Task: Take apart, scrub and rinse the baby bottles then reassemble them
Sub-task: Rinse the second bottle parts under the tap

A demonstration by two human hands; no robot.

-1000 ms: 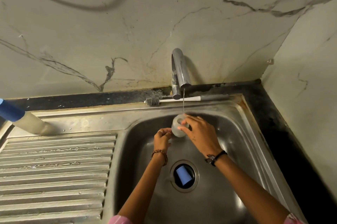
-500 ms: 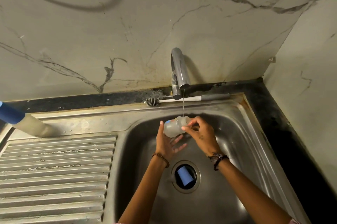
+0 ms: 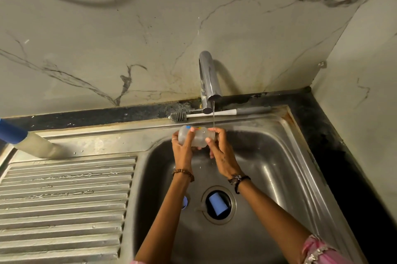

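A clear baby bottle body (image 3: 198, 135) with small coloured prints lies sideways over the sink bowl, under a thin stream from the tap (image 3: 209, 82). My left hand (image 3: 182, 147) grips its left part from below. My right hand (image 3: 221, 152) pinches its right end, where the water falls. A blue cap (image 3: 217, 203) lies in the drain opening. A second blue piece (image 3: 184, 202) shows beside my left forearm, partly hidden. Another bottle with a blue top (image 3: 25, 141) lies at the left on the drainboard's back edge.
A bottle brush (image 3: 214, 114) with a white and grey handle lies on the ledge behind the steel sink (image 3: 285, 177). The ribbed drainboard (image 3: 64, 205) takes up the left. Marble walls close off the back and right; a dark counter strip (image 3: 322, 145) runs along the right.
The bottle has turned from mouth-up under the stream to lying sideways. My left hand has moved up from below and taken hold of its left part; the right stays at its right end.
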